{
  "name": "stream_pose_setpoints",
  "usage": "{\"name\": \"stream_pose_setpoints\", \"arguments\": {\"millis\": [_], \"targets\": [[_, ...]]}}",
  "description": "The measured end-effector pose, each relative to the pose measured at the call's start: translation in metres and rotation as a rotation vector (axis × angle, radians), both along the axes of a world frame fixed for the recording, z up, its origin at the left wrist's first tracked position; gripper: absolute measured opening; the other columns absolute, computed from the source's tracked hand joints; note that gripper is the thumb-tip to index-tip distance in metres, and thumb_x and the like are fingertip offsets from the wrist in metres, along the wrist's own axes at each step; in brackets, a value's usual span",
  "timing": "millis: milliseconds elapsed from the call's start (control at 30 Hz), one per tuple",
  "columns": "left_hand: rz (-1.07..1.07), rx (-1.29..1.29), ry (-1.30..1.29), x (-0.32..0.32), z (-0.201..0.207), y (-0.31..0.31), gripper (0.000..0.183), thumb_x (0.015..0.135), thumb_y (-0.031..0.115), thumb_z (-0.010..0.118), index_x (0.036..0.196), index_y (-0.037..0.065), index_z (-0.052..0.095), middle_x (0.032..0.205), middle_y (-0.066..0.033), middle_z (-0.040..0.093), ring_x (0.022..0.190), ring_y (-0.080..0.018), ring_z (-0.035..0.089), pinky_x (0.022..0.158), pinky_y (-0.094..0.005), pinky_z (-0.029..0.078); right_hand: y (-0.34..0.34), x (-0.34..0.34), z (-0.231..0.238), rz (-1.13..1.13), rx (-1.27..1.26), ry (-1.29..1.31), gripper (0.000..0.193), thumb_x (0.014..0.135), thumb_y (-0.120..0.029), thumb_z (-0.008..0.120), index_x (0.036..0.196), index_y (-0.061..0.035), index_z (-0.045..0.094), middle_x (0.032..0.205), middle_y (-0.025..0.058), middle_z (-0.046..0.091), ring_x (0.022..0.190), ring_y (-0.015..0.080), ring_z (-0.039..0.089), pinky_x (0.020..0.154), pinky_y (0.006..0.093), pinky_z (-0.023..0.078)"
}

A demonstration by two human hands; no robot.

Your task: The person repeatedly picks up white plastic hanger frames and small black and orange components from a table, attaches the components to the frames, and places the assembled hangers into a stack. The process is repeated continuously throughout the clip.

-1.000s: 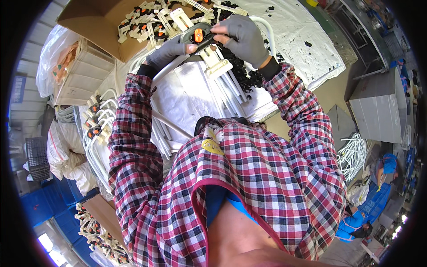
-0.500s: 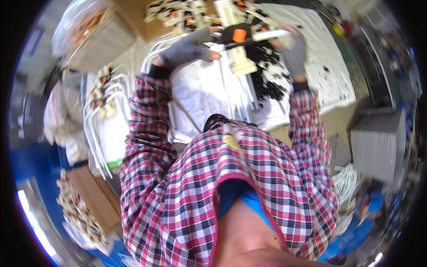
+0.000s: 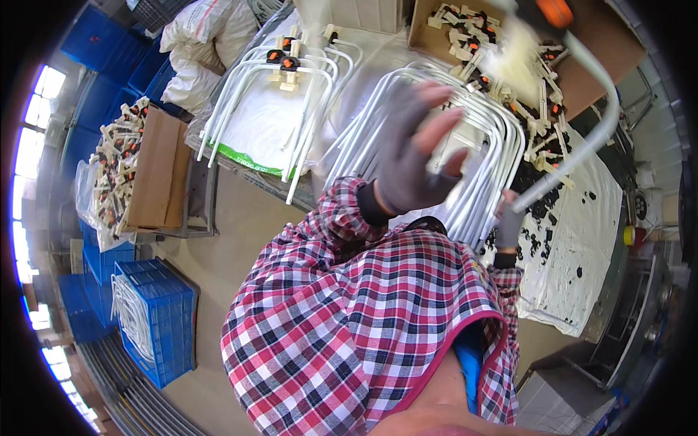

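My right hand (image 3: 507, 224), in a grey fingerless glove, is closed around the lower end of a bent white tube (image 3: 587, 147). The tube curves up to the upper right, where a black fitting with an orange part (image 3: 555, 12) shows at its top, cut off by the picture edge. A blurred cream piece (image 3: 515, 59) is beside that fitting. My left hand (image 3: 420, 151), gloved the same way, is raised with fingers apart and nothing in it. Behind it lies a stack of bent white tubes (image 3: 502, 134); whether the hand touches them I cannot tell.
Left of the stack lie tubes with black-and-orange fittings (image 3: 289, 63). Small black parts (image 3: 542, 218) are scattered on a white sheet (image 3: 582, 269). Cream clamps fill a cardboard box (image 3: 424, 29) at the back and another box (image 3: 166, 174) at left. A blue crate (image 3: 171, 363) holds white tubing.
The view has turned left. My left hand has come away from the cream, black and orange piece and is now empty. A bent white tube now shows in my right hand.
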State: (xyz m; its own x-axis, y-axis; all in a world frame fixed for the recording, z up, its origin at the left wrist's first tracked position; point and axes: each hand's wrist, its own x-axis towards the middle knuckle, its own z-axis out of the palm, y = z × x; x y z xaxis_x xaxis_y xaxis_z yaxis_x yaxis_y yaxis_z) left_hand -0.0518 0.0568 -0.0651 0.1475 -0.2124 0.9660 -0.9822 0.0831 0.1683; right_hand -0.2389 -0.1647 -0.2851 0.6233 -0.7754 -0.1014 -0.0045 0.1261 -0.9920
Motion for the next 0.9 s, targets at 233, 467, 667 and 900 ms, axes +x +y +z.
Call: {"name": "stream_pose_setpoints", "arguments": {"millis": [233, 467, 667, 900], "targets": [[0.306, 0.439, 0.808, 0.125, -0.107, 0.035, 0.048, 0.089, 0.012, 0.066, 0.134, 0.006, 0.052, 0.098, -0.0144, 0.070, 0.071, -0.0309, 0.067, 0.066, -0.0380, 0.054, 0.090, 0.085, 0.077, 0.940, -0.805, -0.044, 0.050, 0.088, -0.031, 0.068, 0.130, -0.0061, 0.057, 0.131, 0.0169, 0.058, 0.122, 0.0317, 0.056, 0.101, 0.0381, 0.045], [1.069, 0.900, 0.785, 0.233, -0.199, 0.186, 0.031, 0.085, 0.019, 0.060, 0.115, 0.009, 0.065, 0.097, -0.0180, 0.070, 0.090, -0.0377, 0.067, 0.080, -0.0475, 0.052, 0.025, -0.007, -0.034, 0.449, -0.458, 0.453, 0.032, 0.090, -0.024, 0.069, 0.112, -0.0012, 0.067, 0.094, 0.0106, 0.071, 0.089, 0.0187, 0.068, 0.081, 0.0308, 0.052], [1.034, 1.038, 0.824, 0.247, -0.256, 0.177, 0.027, 0.085, 0.020, 0.060, 0.110, 0.011, 0.066, 0.126, -0.0118, 0.057, 0.116, -0.0360, 0.054, 0.097, -0.0427, 0.047, 0.015, -0.041, -0.088, -0.003, -0.541, 0.523, 0.034, 0.088, -0.027, 0.069, 0.110, -0.0016, 0.067, 0.098, 0.0158, 0.069, 0.088, 0.0267, 0.068, 0.079, 0.0341, 0.053], [0.976, 0.615, 0.393, 0.228, -0.250, 0.145, 0.040, 0.084, 0.009, 0.062, 0.123, 0.005, 0.059, 0.129, -0.0158, 0.055, 0.117, -0.0398, 0.054, 0.100, -0.0432, 0.045, 0.029, -0.021, -0.093, -0.341, -0.725, 0.654, 0.032, 0.080, -0.024, 0.073, 0.106, -0.0067, 0.064, 0.101, 0.0146, 0.063, 0.096, 0.0337, 0.060, 0.082, 0.0433, 0.050]]}}
